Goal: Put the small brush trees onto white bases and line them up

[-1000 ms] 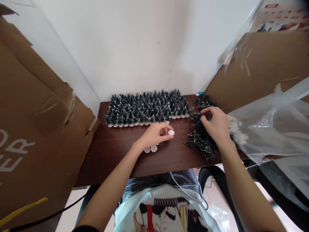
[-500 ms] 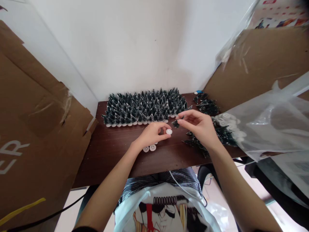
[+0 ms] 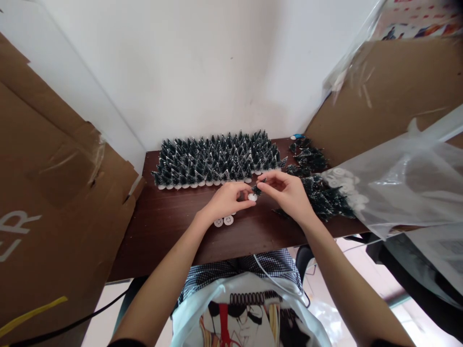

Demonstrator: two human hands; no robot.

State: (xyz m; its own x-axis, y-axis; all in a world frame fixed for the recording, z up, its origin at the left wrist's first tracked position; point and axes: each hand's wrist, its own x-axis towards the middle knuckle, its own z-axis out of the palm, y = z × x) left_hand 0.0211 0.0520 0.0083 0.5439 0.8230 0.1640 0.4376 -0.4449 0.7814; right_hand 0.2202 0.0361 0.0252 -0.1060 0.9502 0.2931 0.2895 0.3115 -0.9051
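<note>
My left hand (image 3: 231, 197) pinches a round white base (image 3: 252, 197) between thumb and fingers, above the table. In my right hand (image 3: 284, 190) is a small dark green toy tree (image 3: 257, 189) with white-flecked tips. The tree's lower end meets the base, or nearly so; whether it sits in the base's hole I cannot tell. Just below my left hand, a few loose white bases (image 3: 228, 220) lie flat on the table, partly covered by the hand. Behind both hands stand dense rows of toy trees (image 3: 217, 161) on white bases.
Loose trees (image 3: 323, 197) lie heaped at the right, beside a pile of white bases (image 3: 343, 185) in a clear plastic bag (image 3: 405, 178). Cardboard boxes (image 3: 54, 183) flank the brown table (image 3: 159, 236), and a white wall rises behind it.
My right hand has moved left and slightly down, bringing the tree to the white base. My left hand has stayed almost in place with the base.
</note>
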